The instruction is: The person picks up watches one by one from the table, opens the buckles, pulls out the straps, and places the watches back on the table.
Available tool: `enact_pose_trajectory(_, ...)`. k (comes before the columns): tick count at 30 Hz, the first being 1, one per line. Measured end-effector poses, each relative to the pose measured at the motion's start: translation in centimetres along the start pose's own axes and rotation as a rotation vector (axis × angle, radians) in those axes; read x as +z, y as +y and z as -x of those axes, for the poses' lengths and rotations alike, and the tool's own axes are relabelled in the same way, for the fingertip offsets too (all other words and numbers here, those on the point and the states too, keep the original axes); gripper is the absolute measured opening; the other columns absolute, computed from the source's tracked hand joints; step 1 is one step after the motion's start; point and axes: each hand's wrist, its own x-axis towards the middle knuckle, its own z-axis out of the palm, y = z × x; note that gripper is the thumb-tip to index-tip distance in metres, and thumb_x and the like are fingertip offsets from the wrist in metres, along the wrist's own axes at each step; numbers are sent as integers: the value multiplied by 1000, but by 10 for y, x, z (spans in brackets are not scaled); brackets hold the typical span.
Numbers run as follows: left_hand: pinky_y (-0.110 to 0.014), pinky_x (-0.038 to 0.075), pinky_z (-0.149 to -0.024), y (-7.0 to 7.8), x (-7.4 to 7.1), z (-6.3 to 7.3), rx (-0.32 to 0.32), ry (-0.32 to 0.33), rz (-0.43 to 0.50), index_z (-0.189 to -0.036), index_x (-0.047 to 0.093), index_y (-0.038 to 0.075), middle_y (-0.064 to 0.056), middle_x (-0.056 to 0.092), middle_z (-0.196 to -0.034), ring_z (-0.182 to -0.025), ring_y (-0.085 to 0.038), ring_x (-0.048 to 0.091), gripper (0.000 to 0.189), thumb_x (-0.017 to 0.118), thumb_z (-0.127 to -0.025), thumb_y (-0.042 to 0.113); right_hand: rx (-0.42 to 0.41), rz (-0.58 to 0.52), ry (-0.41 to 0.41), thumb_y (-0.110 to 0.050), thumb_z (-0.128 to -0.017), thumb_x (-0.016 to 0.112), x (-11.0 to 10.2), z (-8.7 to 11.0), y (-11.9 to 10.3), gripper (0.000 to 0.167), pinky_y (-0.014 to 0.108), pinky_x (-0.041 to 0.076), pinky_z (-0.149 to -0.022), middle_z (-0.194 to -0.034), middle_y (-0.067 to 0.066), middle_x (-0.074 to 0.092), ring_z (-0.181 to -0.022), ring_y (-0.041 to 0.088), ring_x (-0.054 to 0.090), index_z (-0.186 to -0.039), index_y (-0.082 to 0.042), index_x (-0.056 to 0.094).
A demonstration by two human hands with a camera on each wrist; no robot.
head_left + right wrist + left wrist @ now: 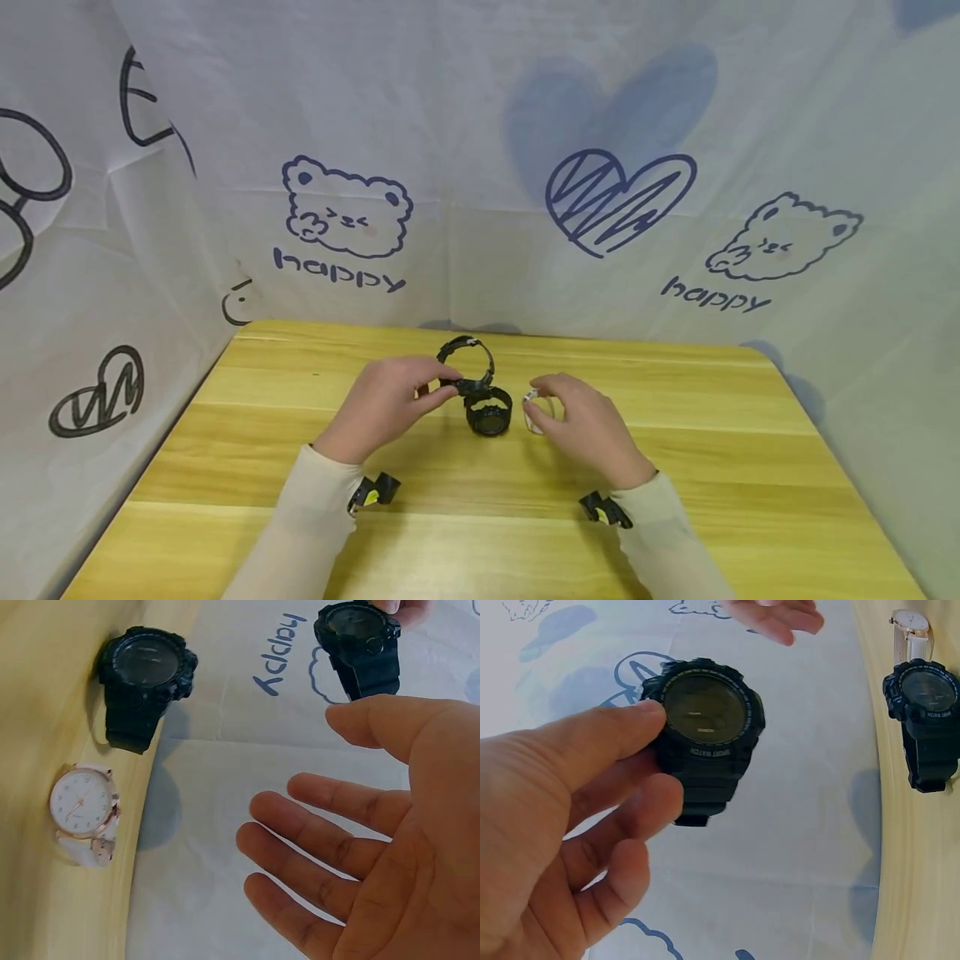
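Observation:
My left hand (386,404) pinches a black digital sports watch (705,712) by the side of its case, thumb on the near edge. Its strap forms a loop, and the dial faces the left wrist camera. A second, similar black sports watch (146,664) stands on the table just below the held one in the head view. To the right of that is a white-strapped wristwatch (81,801) with a rose-gold case and a pale dial. My right hand (588,421) hovers by this white watch, fingers spread and holding nothing in the right wrist view.
The watches are around the middle of a light wooden table (480,550), toward its far edge. Behind the table hangs a white cloth (480,250) with drawn bears, hearts and lettering. Another cloth wall (90,308) runs along the left side.

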Motion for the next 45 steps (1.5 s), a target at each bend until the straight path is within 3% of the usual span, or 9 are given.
enact_pose_trajectory(8,-19,48,-58,4,2,0,73,63,10,-107,81,19,8,77,-94,-65,-1,57,14,79,-93,22,-36,-84,61,-37,-102,66,-6,-3,-12,36,48,55,-94,-118,1,72,-110,22,68,-129,-14,69)
enact_pose_trajectory(18,-19,54,-63,8,4,-1,187,134,63,-107,81,17,5,78,-99,-72,-3,66,17,82,-91,18,-9,-368,44,-43,-103,63,-13,-11,-28,42,40,57,-87,-111,0,73,-100,15,68,-129,-11,68)
enact_pose_trajectory(24,-18,56,-63,11,6,-4,254,180,64,-107,81,13,2,78,-99,-74,-4,69,19,84,-88,16,1,-459,37,-39,-104,62,-13,-12,-31,32,38,56,-81,-98,-3,72,-87,13,66,-119,-13,72)
enact_pose_trajectory(29,-17,55,-63,14,8,-6,277,172,59,-107,80,12,2,79,-98,-71,-4,69,19,84,-88,16,-1,-550,1,-35,-105,62,-16,-12,-31,27,36,56,-79,-97,4,73,-86,15,67,-109,-10,72)
enact_pose_trajectory(34,-21,59,-72,14,9,-6,264,140,63,-109,78,13,2,78,-102,-81,-8,72,21,83,-89,18,38,-601,-63,-34,-105,63,-21,-11,-28,25,37,58,-77,-98,8,73,-86,18,68,-105,-11,72)
enact_pose_trajectory(37,-26,59,-78,12,10,-4,234,137,127,-117,75,13,0,74,-113,-92,-11,70,29,83,-90,21,46,-608,-75,-33,-103,66,-22,-10,-26,25,37,59,-78,-101,6,73,-89,18,70,-108,-9,73)
enact_pose_trajectory(42,-29,55,-76,8,8,-4,48,155,257,-138,61,12,-5,60,-132,-101,-16,58,54,81,-90,27,14,-598,-69,-27,-101,70,-23,-9,-21,22,32,59,-79,-102,3,74,-91,18,71,-110,-7,74)
enact_pose_trajectory(45,-30,54,-79,6,7,-5,-58,118,249,-142,58,12,-3,59,-134,-108,-17,56,57,79,-93,35,-10,-594,-74,-25,-100,71,-25,-9,-20,19,32,59,-80,-101,1,74,-92,17,70,-109,-9,74)
